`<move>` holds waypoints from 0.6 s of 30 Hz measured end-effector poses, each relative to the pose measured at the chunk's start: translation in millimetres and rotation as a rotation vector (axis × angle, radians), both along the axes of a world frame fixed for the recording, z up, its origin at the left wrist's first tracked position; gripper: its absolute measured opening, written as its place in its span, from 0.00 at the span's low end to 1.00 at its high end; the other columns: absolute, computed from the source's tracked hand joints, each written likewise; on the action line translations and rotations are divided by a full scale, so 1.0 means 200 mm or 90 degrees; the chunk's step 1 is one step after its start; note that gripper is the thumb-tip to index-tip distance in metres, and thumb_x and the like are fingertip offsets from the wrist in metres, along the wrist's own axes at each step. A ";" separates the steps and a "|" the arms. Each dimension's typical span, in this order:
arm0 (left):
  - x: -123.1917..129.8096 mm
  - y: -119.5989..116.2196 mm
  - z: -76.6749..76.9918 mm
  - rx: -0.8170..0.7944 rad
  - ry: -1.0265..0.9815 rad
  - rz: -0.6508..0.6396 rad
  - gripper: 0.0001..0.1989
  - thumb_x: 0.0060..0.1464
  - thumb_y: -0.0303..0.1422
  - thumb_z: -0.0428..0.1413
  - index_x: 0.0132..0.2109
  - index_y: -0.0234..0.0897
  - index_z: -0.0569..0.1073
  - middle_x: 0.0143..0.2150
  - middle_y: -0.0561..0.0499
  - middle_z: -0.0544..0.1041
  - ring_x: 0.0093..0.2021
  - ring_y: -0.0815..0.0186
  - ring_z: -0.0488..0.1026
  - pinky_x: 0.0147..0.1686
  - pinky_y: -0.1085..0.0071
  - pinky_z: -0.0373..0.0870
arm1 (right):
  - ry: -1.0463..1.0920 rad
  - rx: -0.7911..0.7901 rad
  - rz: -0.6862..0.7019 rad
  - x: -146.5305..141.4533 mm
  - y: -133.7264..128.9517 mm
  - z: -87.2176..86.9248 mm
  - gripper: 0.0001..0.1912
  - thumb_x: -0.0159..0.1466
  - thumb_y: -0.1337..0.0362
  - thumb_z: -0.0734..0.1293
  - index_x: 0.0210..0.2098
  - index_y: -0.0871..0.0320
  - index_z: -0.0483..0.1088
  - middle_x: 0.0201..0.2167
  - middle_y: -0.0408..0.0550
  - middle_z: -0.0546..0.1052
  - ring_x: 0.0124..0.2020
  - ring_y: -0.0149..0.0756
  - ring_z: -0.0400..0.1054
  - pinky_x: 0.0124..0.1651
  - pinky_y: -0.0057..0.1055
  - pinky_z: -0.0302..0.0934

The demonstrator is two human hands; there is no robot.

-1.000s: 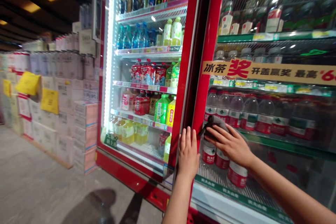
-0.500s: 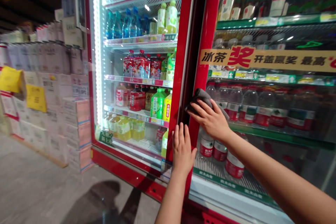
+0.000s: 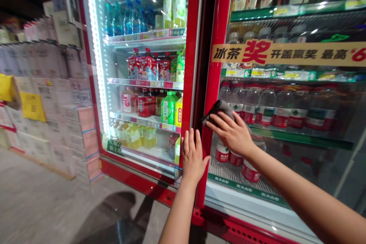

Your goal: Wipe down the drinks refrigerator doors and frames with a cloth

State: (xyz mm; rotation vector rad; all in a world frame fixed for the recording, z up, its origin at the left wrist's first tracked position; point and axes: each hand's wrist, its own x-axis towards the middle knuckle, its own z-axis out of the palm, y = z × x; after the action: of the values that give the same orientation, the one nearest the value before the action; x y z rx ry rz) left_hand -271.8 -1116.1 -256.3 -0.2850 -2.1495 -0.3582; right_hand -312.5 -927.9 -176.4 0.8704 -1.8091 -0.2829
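My right hand (image 3: 236, 133) presses a dark grey cloth (image 3: 221, 109) against the right-hand fridge door (image 3: 215, 42), where its red frame meets the glass. Its fingers lie stretched over the cloth, and part of the cloth's edge sticks up above them. Lower and to the left, my left hand (image 3: 193, 156) rests flat on the red frame by the gap between the two doors, fingers up and thumb out to the side. It holds nothing. Behind the glass near the cloth stand water bottles with red labels (image 3: 265, 108).
The lit left fridge door (image 3: 191, 45) shows shelves of bottled drinks. A yellow banner (image 3: 286, 54) crosses the right door above my hand. Stacked cartons (image 3: 80, 141) with yellow signs (image 3: 32, 106) stand at the left, on a grey floor (image 3: 51, 198) bearing a shadow.
My right hand and the cloth have slid a little down and right along the door. My left hand stays on the frame. The view has shifted slightly.
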 end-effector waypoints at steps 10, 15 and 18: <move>0.02 0.04 0.03 -0.039 -0.005 0.000 0.65 0.45 0.34 0.71 0.75 0.39 0.33 0.76 0.32 0.47 0.76 0.43 0.40 0.71 0.40 0.49 | -0.012 0.194 0.100 0.04 0.17 -0.26 0.26 0.69 0.63 0.62 0.66 0.51 0.64 0.70 0.46 0.64 0.70 0.41 0.54 0.74 0.50 0.38; 0.01 0.08 0.03 -0.045 0.001 -0.037 0.65 0.46 0.36 0.71 0.75 0.41 0.32 0.77 0.33 0.46 0.76 0.43 0.39 0.70 0.38 0.48 | 0.003 -0.036 -0.059 0.05 0.18 -0.04 0.29 0.68 0.65 0.64 0.68 0.46 0.62 0.70 0.44 0.64 0.70 0.45 0.55 0.75 0.53 0.31; 0.00 0.10 0.04 -0.044 0.008 -0.043 0.66 0.46 0.35 0.71 0.75 0.41 0.31 0.77 0.32 0.46 0.76 0.43 0.39 0.71 0.38 0.47 | 0.006 -0.004 -0.045 0.06 0.16 -0.11 0.27 0.69 0.64 0.64 0.67 0.46 0.63 0.69 0.44 0.65 0.70 0.45 0.55 0.75 0.53 0.31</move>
State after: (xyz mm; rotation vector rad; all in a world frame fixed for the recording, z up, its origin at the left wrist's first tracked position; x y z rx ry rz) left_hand -271.4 -1095.9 -249.0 -0.3989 -2.1473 -0.3197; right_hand -300.3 -895.8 -199.3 0.7995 -1.8335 -0.3254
